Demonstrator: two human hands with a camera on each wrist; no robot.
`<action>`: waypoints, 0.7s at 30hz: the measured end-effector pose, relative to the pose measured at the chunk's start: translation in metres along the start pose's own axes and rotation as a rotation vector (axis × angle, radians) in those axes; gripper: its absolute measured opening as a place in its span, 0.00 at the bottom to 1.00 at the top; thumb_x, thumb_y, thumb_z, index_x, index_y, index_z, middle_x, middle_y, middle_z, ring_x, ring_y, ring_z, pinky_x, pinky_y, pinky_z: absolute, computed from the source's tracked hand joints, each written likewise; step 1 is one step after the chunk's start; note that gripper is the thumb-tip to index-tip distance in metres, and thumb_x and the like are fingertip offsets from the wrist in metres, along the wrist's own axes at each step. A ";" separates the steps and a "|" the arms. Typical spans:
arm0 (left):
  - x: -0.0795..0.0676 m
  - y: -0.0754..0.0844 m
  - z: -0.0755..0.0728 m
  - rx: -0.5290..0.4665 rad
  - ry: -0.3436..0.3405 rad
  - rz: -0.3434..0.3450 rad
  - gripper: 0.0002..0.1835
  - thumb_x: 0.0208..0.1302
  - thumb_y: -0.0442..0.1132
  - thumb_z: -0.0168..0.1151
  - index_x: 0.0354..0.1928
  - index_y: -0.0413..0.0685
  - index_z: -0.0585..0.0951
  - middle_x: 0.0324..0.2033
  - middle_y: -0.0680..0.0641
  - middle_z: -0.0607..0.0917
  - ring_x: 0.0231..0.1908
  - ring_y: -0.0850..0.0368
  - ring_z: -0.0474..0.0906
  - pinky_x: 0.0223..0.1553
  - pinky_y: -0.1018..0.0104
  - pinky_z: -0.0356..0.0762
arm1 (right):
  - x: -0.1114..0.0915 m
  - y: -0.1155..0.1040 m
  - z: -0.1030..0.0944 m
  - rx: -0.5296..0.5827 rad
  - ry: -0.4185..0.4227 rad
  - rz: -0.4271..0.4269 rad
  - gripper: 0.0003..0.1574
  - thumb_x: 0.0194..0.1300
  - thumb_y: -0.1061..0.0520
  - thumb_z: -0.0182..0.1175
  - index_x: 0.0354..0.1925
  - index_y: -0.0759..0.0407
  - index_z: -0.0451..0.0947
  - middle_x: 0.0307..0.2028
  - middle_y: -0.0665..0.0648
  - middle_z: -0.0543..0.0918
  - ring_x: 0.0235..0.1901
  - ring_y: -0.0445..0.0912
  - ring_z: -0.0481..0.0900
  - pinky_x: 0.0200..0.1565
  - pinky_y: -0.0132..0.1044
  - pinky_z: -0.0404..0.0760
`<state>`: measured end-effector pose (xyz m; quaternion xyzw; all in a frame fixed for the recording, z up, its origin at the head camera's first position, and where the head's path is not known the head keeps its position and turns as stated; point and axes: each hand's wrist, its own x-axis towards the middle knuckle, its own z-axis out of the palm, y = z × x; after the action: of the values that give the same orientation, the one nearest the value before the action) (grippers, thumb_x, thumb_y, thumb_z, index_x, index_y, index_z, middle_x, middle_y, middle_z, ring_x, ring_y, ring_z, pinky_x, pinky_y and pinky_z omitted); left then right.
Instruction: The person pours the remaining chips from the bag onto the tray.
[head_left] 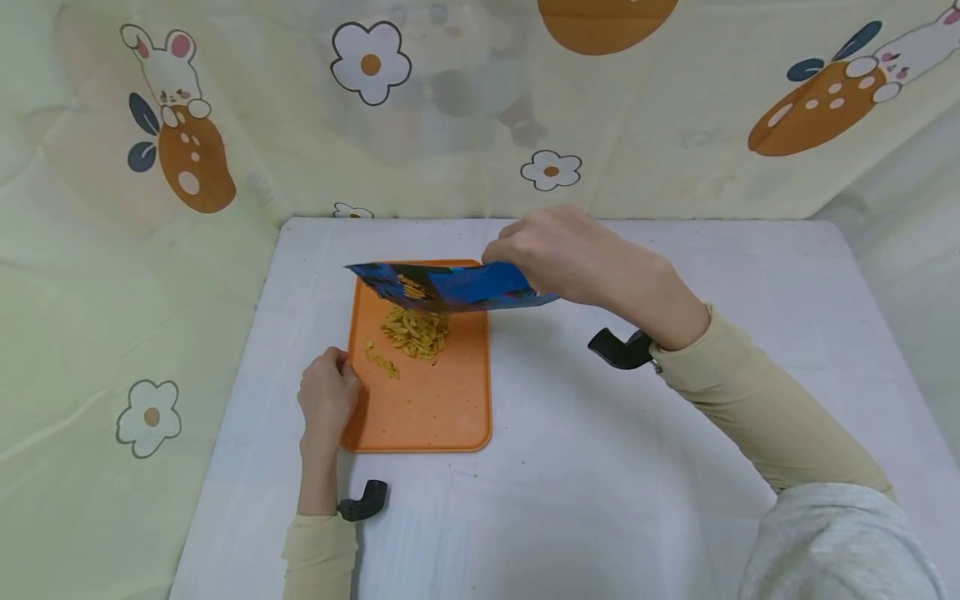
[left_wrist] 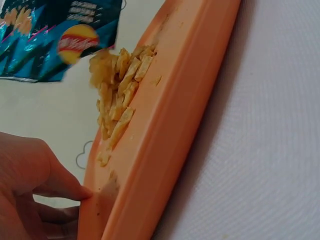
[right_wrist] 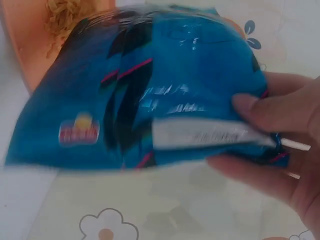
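Note:
My right hand (head_left: 566, 254) grips one end of a blue snack bag (head_left: 480, 286) and holds it tilted on its side above an orange tray (head_left: 442, 417). The bag's other end hangs over a pile of yellow snack sticks (head_left: 418, 335) on the tray's far half. At the tray's left edge, my left hand (head_left: 328, 390) pinches the rim, the thumb showing on its inner side in the left wrist view. In that view the bag's lower edge overlaps the top of the pile (left_wrist: 122, 82). The right wrist view has the bag (right_wrist: 165, 95) creased between thumb and fingers.
A white cloth covers the table (head_left: 600, 500), with tiny crumbs in front of the tray. A patterned curtain (head_left: 465, 125) hangs along the back and left. Black wrist mounts (head_left: 621, 348) stick out from both forearms.

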<state>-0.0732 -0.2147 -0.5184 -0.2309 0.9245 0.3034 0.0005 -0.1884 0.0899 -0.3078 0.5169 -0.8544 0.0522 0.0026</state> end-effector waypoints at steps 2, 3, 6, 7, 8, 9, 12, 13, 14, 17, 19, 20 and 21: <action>0.000 0.000 0.000 0.000 0.001 0.001 0.14 0.73 0.32 0.50 0.52 0.31 0.81 0.44 0.32 0.85 0.40 0.39 0.80 0.44 0.46 0.81 | 0.000 0.000 0.000 -0.005 0.003 0.001 0.18 0.59 0.71 0.69 0.47 0.57 0.86 0.40 0.57 0.91 0.30 0.49 0.84 0.30 0.40 0.83; 0.000 0.000 0.001 0.000 0.003 0.003 0.14 0.73 0.32 0.51 0.51 0.31 0.81 0.44 0.32 0.85 0.40 0.39 0.80 0.44 0.46 0.81 | 0.000 0.000 0.000 0.000 0.003 -0.001 0.19 0.58 0.72 0.70 0.47 0.57 0.86 0.41 0.56 0.91 0.30 0.49 0.84 0.30 0.39 0.83; 0.000 0.000 0.001 0.002 0.006 0.007 0.14 0.73 0.32 0.51 0.51 0.31 0.81 0.43 0.32 0.85 0.39 0.39 0.81 0.43 0.46 0.81 | -0.001 0.000 0.000 0.004 0.005 0.003 0.19 0.59 0.72 0.69 0.46 0.57 0.87 0.40 0.57 0.91 0.31 0.50 0.84 0.31 0.39 0.83; 0.000 0.000 0.001 0.001 0.006 0.007 0.14 0.73 0.32 0.51 0.51 0.31 0.81 0.43 0.32 0.85 0.39 0.39 0.81 0.43 0.46 0.81 | -0.001 0.000 -0.001 0.003 0.004 0.005 0.19 0.59 0.72 0.69 0.47 0.57 0.87 0.41 0.57 0.91 0.30 0.50 0.84 0.30 0.39 0.83; 0.000 0.000 0.001 0.001 0.008 0.008 0.14 0.73 0.32 0.51 0.51 0.31 0.81 0.43 0.32 0.85 0.39 0.39 0.81 0.43 0.46 0.81 | -0.001 0.000 -0.001 0.003 0.002 0.006 0.20 0.58 0.73 0.69 0.47 0.57 0.87 0.41 0.57 0.91 0.30 0.49 0.84 0.30 0.39 0.82; 0.000 0.000 0.001 0.002 0.008 0.009 0.14 0.73 0.32 0.51 0.51 0.31 0.81 0.43 0.32 0.85 0.39 0.39 0.81 0.43 0.46 0.81 | -0.001 0.000 -0.001 0.003 0.000 0.007 0.20 0.58 0.73 0.69 0.47 0.57 0.86 0.41 0.57 0.91 0.30 0.49 0.83 0.29 0.38 0.82; 0.000 0.000 0.000 0.002 0.006 0.009 0.14 0.73 0.32 0.51 0.52 0.31 0.81 0.43 0.32 0.85 0.39 0.39 0.80 0.44 0.46 0.80 | -0.002 0.001 0.000 0.003 -0.008 0.014 0.20 0.58 0.74 0.67 0.47 0.57 0.86 0.40 0.57 0.91 0.30 0.49 0.83 0.29 0.38 0.82; 0.000 0.000 0.000 0.003 0.006 0.008 0.14 0.73 0.32 0.51 0.52 0.31 0.81 0.43 0.32 0.85 0.39 0.39 0.80 0.44 0.46 0.80 | -0.002 0.001 0.000 0.007 -0.010 0.014 0.21 0.58 0.74 0.67 0.47 0.57 0.86 0.41 0.57 0.91 0.30 0.49 0.83 0.29 0.38 0.82; 0.001 0.000 0.000 0.003 0.007 0.008 0.14 0.73 0.32 0.51 0.52 0.31 0.81 0.43 0.32 0.85 0.39 0.39 0.80 0.44 0.46 0.80 | -0.002 0.001 0.000 0.010 -0.010 0.014 0.20 0.58 0.74 0.67 0.47 0.57 0.87 0.41 0.57 0.91 0.30 0.49 0.84 0.30 0.39 0.83; 0.001 -0.001 0.001 0.000 0.007 0.005 0.14 0.73 0.32 0.51 0.51 0.31 0.81 0.43 0.32 0.85 0.40 0.39 0.81 0.44 0.45 0.81 | -0.002 0.002 0.000 0.020 -0.002 0.006 0.20 0.59 0.74 0.66 0.47 0.57 0.87 0.41 0.57 0.91 0.30 0.50 0.84 0.31 0.39 0.84; 0.001 -0.001 0.001 -0.002 0.007 0.004 0.14 0.73 0.32 0.51 0.51 0.31 0.81 0.43 0.32 0.85 0.40 0.39 0.80 0.44 0.45 0.80 | -0.002 0.002 0.000 0.033 0.012 -0.002 0.20 0.60 0.73 0.67 0.47 0.57 0.87 0.42 0.57 0.91 0.30 0.50 0.84 0.30 0.39 0.83; 0.001 -0.002 0.001 -0.003 0.008 0.004 0.14 0.73 0.32 0.51 0.51 0.31 0.81 0.43 0.32 0.85 0.40 0.39 0.80 0.44 0.45 0.80 | -0.002 0.002 0.000 0.034 0.018 -0.008 0.20 0.59 0.73 0.66 0.47 0.57 0.87 0.42 0.56 0.91 0.30 0.49 0.84 0.30 0.39 0.83; 0.001 -0.002 0.001 -0.003 0.009 0.006 0.14 0.73 0.32 0.51 0.51 0.31 0.81 0.43 0.32 0.85 0.40 0.39 0.81 0.43 0.45 0.80 | -0.002 0.002 0.000 0.036 0.022 -0.011 0.20 0.60 0.74 0.65 0.47 0.57 0.87 0.42 0.56 0.91 0.30 0.49 0.83 0.29 0.38 0.82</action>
<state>-0.0734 -0.2161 -0.5200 -0.2295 0.9247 0.3037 -0.0047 -0.1892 0.0923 -0.3083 0.5212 -0.8503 0.0729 0.0030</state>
